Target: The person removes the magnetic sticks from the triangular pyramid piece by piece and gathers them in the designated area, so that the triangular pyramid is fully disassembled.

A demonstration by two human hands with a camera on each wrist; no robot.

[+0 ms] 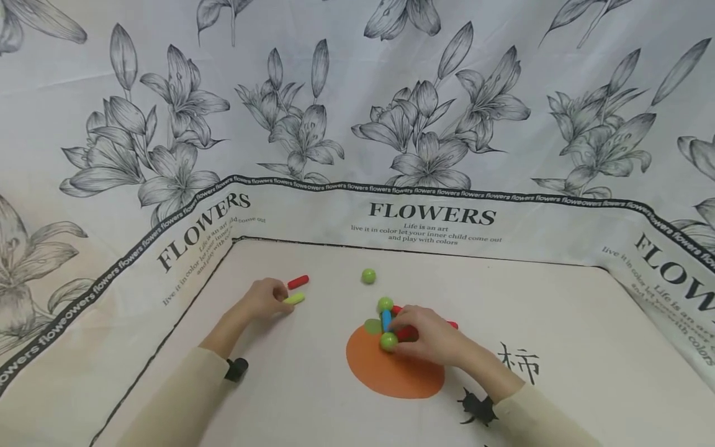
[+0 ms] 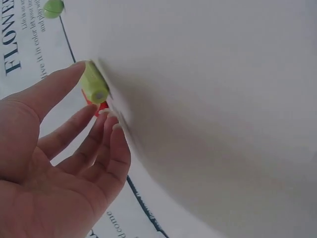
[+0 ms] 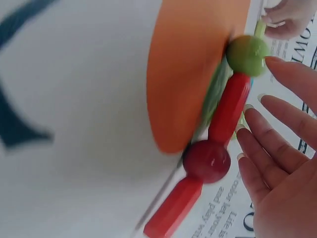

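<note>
In the head view my left hand [image 1: 265,299] pinches a yellow-green rod [image 1: 295,298] by its near end, thumb on one side and index fingertip at the other. A red rod [image 1: 298,282] lies just beyond it. My right hand [image 1: 432,336] reaches over a joined piece, thumb against its near green ball [image 1: 388,342] and fingertips close to a blue rod [image 1: 386,321]. That blue rod links to a farther green ball [image 1: 385,304]. From the near ball a red rod [image 3: 230,109] leads to a red ball [image 3: 207,161] and another red rod [image 3: 173,208], mostly covered by the hand in the head view.
A loose green ball [image 1: 368,275] sits farther back on the white tabletop cloth [image 1: 279,385]. Beneath the joined piece is a printed orange persimmon [image 1: 396,375], with a black printed character [image 1: 519,363] to its right. Flower-printed fabric [image 1: 424,155] rises behind and at the sides.
</note>
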